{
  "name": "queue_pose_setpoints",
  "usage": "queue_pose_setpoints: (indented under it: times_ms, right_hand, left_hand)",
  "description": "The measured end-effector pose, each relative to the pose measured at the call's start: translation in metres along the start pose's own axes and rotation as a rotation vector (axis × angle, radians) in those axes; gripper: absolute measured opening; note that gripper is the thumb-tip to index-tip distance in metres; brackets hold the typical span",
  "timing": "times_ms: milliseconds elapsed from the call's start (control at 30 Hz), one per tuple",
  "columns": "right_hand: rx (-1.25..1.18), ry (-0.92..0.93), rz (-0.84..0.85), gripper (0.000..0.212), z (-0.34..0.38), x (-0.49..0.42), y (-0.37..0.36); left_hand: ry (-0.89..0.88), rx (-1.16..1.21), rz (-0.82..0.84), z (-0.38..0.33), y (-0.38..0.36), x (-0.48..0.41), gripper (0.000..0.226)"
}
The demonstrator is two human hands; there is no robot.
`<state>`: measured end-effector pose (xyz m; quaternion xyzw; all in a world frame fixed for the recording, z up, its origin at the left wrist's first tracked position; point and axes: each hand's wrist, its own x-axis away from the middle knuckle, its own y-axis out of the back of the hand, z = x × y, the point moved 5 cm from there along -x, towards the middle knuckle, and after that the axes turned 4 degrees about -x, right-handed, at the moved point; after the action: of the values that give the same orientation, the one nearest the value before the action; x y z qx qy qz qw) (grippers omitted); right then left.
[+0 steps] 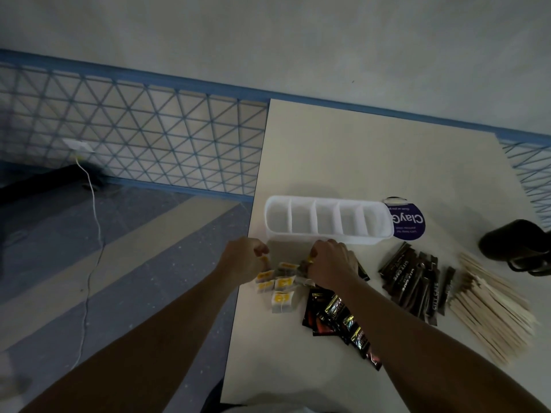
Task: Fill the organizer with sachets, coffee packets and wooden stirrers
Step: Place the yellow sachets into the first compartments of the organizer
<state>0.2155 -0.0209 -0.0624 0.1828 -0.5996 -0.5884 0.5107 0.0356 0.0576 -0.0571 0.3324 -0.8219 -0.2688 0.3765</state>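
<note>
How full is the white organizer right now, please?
Empty. All five compartments of the organizer show bare white plastic; the sachets, coffee packets and stirrers lie outside it on the table.

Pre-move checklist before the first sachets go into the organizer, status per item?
1. Organizer upright, all five compartments empty: ok.
2. Left hand pinching one of the yellow-labelled sachets: ok.
3. Right hand pinching another: ok.
4. Sachet strings free of the pile: cannot tell.
5. Nothing between hands and organizer: ok.
6. Coffee sticks and wooden stirrers lying to the right for later: ok.
</note>
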Motion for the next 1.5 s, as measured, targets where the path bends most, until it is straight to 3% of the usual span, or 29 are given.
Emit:
queue_pose_setpoints:
  times_ms: [133,333,600,800,1133,1500]
  right_hand:
    - [-0.020,0.028,-0.011,0.047,0.001,0.003,0.002]
    - [-0.110,0.098,-0.061,0.030,0.003,0.014,0.004]
    - [-0.299,0.345,-0.189,0.013,0.007,0.018,0.013]
    - [-0.303,0.444,-0.199,0.017,0.021,0.020,0.012]
    - [-0.299,0.412,-0.025,0.041,0.031,0.020,0.012]
    - [-0.229,0.374,-0.038,0.018,0.036,0.010,0.003]
  left_hand:
    - [-0.011,-0.029,0.002,-0.001,0.000,-0.001,0.033]
    - [0.027,-0.033,-0.069,0.002,-0.001,0.001,0.013]
    - [-0.022,-0.061,-0.110,0.000,0.004,0.008,0.025]
    - [-0.062,-0.025,-0.082,-0.004,0.007,0.016,0.022]
    - [-0.050,-0.041,0.002,0.005,0.001,0.014,0.047]
    - [-0.002,-0.112,-0.227,0.004,-0.009,0.014,0.019]
